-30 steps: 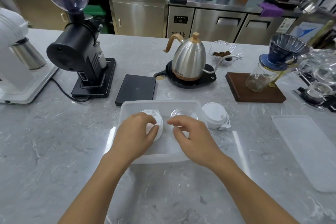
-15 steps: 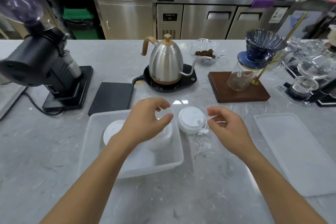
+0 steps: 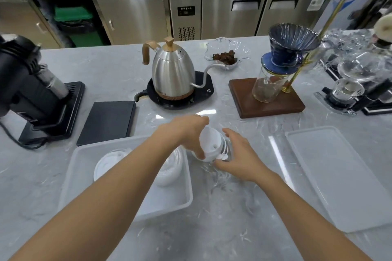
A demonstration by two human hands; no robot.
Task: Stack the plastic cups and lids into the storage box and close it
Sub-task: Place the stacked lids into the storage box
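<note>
Step in hand: the lidded cup, just right of the storage box on the counter, is being taken up or having its white lid worked off; which one I cannot tell
Left hand: clasped over the cup's lid from the left
Right hand: fingers closed on the clear cup body
Already in box: a white lid and a clear cup
Box cover: lying flat, well apart to the right
Next move: probably separate lid from cup, stack each on its match, then fetch the cover
Change from half a second ago: both hands were loose and short of the cup; now they grip it and it leans
</note>
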